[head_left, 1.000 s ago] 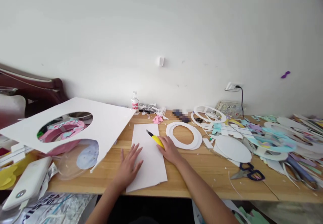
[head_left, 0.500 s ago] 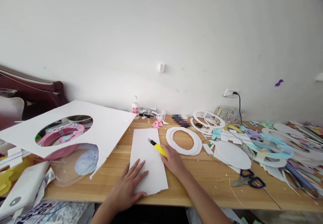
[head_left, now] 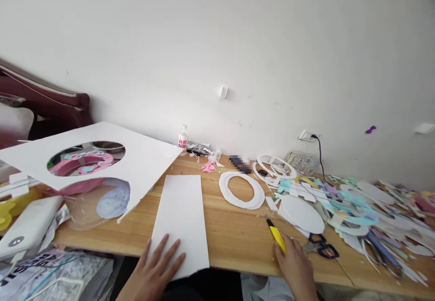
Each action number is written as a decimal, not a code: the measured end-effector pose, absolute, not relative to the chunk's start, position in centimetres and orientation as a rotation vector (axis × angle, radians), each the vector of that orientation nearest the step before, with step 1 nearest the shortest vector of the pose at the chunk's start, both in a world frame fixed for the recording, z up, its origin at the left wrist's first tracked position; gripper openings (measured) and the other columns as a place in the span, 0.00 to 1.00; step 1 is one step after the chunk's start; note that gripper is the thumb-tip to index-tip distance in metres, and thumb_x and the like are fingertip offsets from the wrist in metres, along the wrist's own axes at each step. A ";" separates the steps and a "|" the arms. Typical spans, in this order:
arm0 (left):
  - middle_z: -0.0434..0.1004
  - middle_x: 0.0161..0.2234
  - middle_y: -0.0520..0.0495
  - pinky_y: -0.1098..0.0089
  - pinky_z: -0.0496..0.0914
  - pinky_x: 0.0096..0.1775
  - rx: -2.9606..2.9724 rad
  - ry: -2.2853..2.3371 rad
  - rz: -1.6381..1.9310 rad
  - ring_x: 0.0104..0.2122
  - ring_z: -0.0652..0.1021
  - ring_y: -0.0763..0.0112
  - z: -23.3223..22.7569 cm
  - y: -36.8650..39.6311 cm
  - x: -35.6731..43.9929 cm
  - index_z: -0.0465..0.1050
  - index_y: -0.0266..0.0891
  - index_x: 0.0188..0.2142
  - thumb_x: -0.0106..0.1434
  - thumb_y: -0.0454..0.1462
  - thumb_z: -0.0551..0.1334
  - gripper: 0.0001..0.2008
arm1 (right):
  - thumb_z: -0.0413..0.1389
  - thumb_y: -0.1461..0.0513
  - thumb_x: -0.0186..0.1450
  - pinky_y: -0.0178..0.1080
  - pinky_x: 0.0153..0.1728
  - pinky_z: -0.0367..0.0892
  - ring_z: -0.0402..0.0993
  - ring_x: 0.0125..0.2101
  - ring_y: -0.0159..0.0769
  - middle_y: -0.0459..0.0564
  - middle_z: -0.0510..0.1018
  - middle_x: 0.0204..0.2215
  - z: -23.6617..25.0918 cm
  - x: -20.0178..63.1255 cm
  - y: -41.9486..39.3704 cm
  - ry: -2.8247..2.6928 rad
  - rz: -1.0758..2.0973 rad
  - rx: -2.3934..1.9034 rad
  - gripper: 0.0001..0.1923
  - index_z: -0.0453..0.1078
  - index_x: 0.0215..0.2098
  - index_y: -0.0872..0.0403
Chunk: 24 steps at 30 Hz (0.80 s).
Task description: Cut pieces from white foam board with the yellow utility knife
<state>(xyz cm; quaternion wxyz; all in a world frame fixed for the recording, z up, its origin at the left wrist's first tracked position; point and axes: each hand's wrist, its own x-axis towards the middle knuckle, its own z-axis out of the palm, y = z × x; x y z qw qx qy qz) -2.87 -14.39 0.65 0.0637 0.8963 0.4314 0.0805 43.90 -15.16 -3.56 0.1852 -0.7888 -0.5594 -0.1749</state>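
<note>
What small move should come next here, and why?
I'd probably have the left hand slide the white sheet slightly away from the body: its near end seems to jut past the front edge of the table. The right hand holds the yellow cutter off to the side.

yellow-and-black cutter, plain white board

Single head view — worn by the person, facing forward and down across the table to the wall, which fills the far half. Near enough that left hand and right hand show at the near edge. Wide take: dark red furniture far left, paper scraps right. Frame slightly tilted — table edge slopes down toward right.
</note>
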 end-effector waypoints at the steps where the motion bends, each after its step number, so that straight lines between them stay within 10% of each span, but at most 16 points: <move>1: 0.53 0.68 0.58 0.39 0.57 0.62 2.725 1.305 0.336 0.66 0.58 0.49 0.8 -14.6 -3.3 0.44 0.68 0.67 0.63 0.28 0.56 0.41 | 0.43 0.53 0.64 0.60 0.37 0.68 0.73 0.40 0.62 0.65 0.77 0.39 -3.3 43.6 -14.6 -1.554 -0.509 -2.245 0.22 0.73 0.46 0.52; 9: 0.82 0.46 0.49 0.57 0.76 0.51 1.594 1.595 1.688 0.48 0.80 0.55 3.6 -14.1 -5.2 0.67 0.51 0.60 0.68 0.44 0.56 0.22 | 0.51 0.59 0.64 0.53 0.60 0.59 0.62 0.61 0.50 0.57 0.71 0.58 0.4 39.2 -3.2 -2.114 -0.138 -1.813 0.25 0.66 0.59 0.55; 16: 0.72 0.59 0.49 0.55 0.76 0.52 0.871 1.496 1.809 0.56 0.75 0.54 7.4 -11.2 -4.1 0.48 0.54 0.69 0.70 0.49 0.52 0.30 | 0.51 0.63 0.67 0.47 0.51 0.67 0.72 0.49 0.43 0.54 0.77 0.47 2.8 34.9 -1.5 -2.329 0.241 -1.435 0.15 0.73 0.50 0.51; 24: 0.68 0.62 0.50 0.56 0.68 0.59 0.492 1.325 1.867 0.63 0.66 0.58 9.5 -10.1 -2.8 0.63 0.52 0.62 0.66 0.46 0.58 0.25 | 0.50 0.67 0.66 0.43 0.53 0.65 0.69 0.49 0.40 0.51 0.74 0.47 4.2 30.4 -9.3 -2.348 0.458 -1.254 0.14 0.70 0.48 0.50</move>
